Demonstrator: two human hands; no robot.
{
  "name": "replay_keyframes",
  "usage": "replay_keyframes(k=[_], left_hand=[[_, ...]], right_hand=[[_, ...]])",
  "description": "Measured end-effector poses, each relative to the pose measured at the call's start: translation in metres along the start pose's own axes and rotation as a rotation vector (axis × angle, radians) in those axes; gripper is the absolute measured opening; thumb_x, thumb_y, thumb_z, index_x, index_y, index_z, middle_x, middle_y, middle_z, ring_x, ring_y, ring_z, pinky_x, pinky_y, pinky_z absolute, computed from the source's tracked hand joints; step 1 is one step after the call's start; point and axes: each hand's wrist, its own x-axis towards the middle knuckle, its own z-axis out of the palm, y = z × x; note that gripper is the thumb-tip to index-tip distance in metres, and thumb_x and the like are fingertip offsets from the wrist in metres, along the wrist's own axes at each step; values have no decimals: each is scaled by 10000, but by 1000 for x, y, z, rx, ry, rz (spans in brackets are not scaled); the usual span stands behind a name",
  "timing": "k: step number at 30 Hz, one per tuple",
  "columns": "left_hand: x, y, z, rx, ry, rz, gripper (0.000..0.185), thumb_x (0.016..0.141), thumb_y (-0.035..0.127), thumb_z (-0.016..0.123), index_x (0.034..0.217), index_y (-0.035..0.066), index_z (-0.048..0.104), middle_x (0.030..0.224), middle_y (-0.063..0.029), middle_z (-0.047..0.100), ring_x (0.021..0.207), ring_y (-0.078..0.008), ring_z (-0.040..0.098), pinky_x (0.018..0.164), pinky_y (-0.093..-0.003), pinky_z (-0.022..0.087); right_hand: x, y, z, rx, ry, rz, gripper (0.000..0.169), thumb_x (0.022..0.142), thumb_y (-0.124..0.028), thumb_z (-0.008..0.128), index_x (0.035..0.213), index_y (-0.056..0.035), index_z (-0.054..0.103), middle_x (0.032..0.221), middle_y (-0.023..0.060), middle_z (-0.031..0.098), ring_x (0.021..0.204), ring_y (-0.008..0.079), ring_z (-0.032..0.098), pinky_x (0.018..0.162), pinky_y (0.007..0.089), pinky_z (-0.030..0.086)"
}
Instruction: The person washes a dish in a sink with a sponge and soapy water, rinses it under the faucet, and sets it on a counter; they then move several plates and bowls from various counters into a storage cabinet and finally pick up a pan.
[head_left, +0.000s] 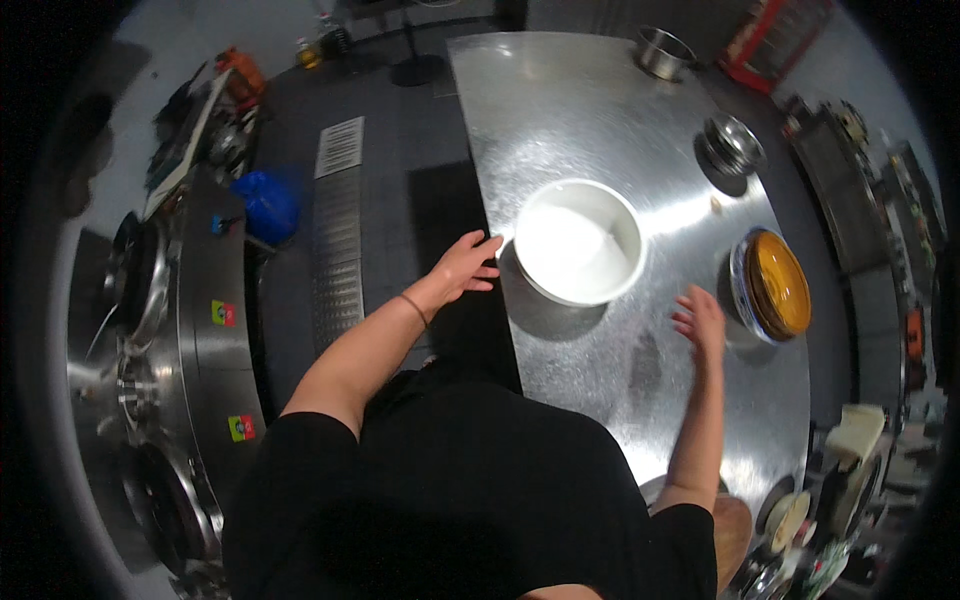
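A large round white basin (577, 244) stands upright on the stainless steel table (555, 120), close to its left edge. I see no contents in it. My left hand (466, 268) is just left of the basin, fingers spread, holding nothing. Over the table to the basin's lower right is my right hand (701, 319), apart from the rim, with its fingers loosely spread and nothing in them. Right of that hand, a stack of amber-brown plates (780, 281) rests on a blue-and-white dish (742, 289).
Stacked metal bowls (731, 146) sit near the table's right edge, and a steel pot (664, 52) at its far end. Left, across a floor with a drain grate (339, 262), runs a steel cooking range (217, 352). A blue bag (268, 208) stands beyond it.
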Motion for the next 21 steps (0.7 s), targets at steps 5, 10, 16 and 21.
replay_keyframes(k=[5,10,16,21], left_hand=[[40,6,49,34,-39,-116,877,773,435,630,1371,19,140,1156,-197,479,900,-306,571,668,-409,531],[46,-11,48,-122,-233,-144,533,733,63,470,1256,48,369,1128,-171,523,932,-326,584,729,-473,525],[28,-17,21,-340,-316,-43,545,698,-34,453,1236,-14,367,1125,-175,526,987,-323,569,761,-473,528],[14,-50,-88,-519,-326,-48,568,655,-58,469,1215,-89,380,1129,-195,524,969,-333,565,783,-430,509]], right_hand=[[-28,21,96,56,-146,82,527,827,-402,568,1181,-32,445,945,118,596,594,150,594,472,259,471],[-39,32,142,255,-219,193,457,823,-346,535,1077,21,432,793,119,556,564,186,572,444,307,485],[-53,31,174,235,-217,81,520,752,-161,429,1236,8,345,936,167,565,716,261,614,535,358,541],[-78,38,256,120,-250,11,559,704,-83,451,1239,38,343,977,170,543,752,249,608,573,360,551]])
